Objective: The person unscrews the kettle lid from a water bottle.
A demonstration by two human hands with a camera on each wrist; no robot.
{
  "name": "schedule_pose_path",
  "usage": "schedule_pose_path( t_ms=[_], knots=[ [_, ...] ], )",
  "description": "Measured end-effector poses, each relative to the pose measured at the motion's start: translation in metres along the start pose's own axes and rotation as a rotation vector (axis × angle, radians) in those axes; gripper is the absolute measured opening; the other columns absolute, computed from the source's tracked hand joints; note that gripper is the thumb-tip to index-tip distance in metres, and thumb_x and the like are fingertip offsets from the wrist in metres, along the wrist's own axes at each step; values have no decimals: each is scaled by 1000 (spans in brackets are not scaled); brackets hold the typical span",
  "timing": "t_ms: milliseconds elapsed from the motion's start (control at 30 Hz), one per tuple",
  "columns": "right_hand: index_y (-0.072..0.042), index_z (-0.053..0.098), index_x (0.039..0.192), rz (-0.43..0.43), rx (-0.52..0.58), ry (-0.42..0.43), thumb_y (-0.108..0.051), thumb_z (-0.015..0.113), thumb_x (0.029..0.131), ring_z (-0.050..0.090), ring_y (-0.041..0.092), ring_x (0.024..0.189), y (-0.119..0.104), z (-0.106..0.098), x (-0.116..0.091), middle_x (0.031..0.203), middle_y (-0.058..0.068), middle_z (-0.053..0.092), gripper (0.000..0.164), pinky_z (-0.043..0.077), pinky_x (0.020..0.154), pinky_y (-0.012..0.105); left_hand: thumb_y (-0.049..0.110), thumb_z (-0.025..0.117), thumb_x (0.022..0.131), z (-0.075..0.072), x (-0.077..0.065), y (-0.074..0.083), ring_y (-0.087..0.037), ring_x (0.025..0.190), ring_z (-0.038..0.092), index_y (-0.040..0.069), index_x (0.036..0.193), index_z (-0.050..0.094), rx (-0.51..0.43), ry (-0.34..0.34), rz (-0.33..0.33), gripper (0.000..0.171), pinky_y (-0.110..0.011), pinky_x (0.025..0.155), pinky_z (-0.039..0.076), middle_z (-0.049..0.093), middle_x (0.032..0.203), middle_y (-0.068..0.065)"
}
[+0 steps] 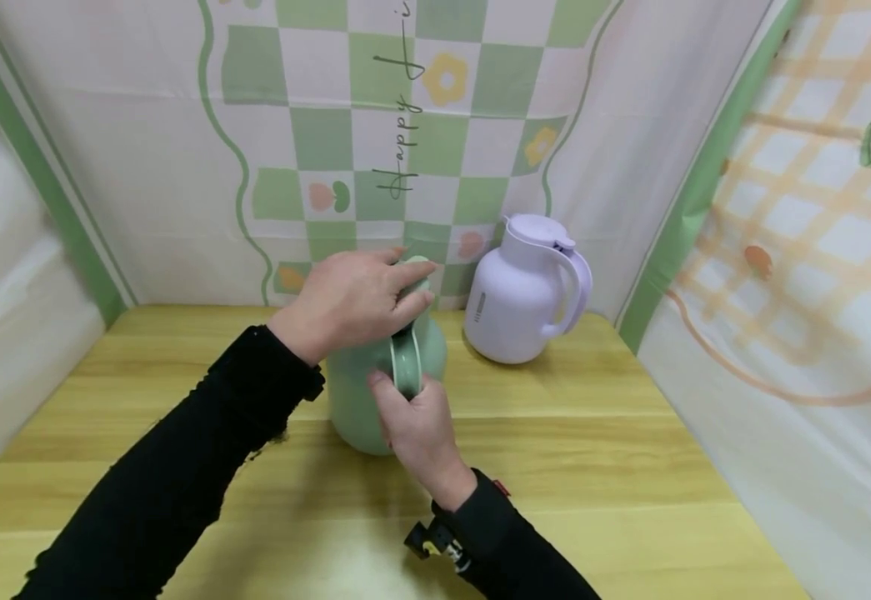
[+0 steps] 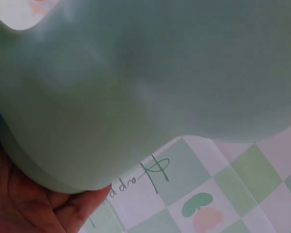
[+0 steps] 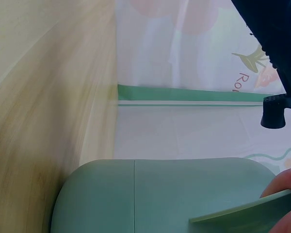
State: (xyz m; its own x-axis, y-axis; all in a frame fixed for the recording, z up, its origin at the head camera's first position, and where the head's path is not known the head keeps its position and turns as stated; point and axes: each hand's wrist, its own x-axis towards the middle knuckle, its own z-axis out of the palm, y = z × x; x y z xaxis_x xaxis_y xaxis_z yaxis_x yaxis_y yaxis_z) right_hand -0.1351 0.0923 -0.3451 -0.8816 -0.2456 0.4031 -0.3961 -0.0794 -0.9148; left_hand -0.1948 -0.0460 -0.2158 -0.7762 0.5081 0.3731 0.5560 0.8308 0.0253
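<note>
A mint-green thermos jug (image 1: 360, 408) stands upright on the wooden table, with its handle toward me. My right hand (image 1: 423, 429) grips that handle (image 1: 407, 371), thumb on its left side. Over the jug's top lies my left hand (image 1: 352, 296), fingers spread across the lid (image 1: 422, 267) and hiding most of it. The left wrist view shows the jug's body (image 2: 136, 87) very close, with left fingers (image 2: 87, 206) against the lid end. In the right wrist view, the right fingers (image 3: 283, 179) wrap the handle (image 3: 247, 211) beside the jug's side (image 3: 102, 194).
A lilac thermos jug (image 1: 513, 292) with a closed lid stands at the back right, its handle to the right. Printed cloth (image 1: 375, 125) hangs behind the wooden table (image 1: 593, 467), and more cloth hangs at both sides. A small black device (image 1: 438, 546) is at the right wrist.
</note>
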Motion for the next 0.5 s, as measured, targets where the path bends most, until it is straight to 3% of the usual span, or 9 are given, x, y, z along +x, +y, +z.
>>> schedule_pose_path(
  t_ms=[233,333,500],
  knots=[
    [-10,38,56,-21,10,0,-27,57,107,36,18,37,-1,1,1,45,0,36,57,32,42,29,52,49,107,1,-1,11,-28,95,72,27,146,64,86,83,-67,49,-45,61,54,72,125,-11],
    [-9,38,55,-31,11,-1,-26,56,107,36,19,36,0,1,1,44,0,36,58,32,42,30,57,46,106,-1,1,16,-29,91,71,29,148,61,115,41,-126,52,-45,59,53,72,122,-11],
    [-9,39,54,-43,12,-4,-25,56,108,37,19,36,0,0,1,44,0,37,58,32,42,30,64,42,105,-5,2,21,-31,95,71,31,151,57,129,-21,-184,58,-45,59,54,70,133,-11]
  ],
)
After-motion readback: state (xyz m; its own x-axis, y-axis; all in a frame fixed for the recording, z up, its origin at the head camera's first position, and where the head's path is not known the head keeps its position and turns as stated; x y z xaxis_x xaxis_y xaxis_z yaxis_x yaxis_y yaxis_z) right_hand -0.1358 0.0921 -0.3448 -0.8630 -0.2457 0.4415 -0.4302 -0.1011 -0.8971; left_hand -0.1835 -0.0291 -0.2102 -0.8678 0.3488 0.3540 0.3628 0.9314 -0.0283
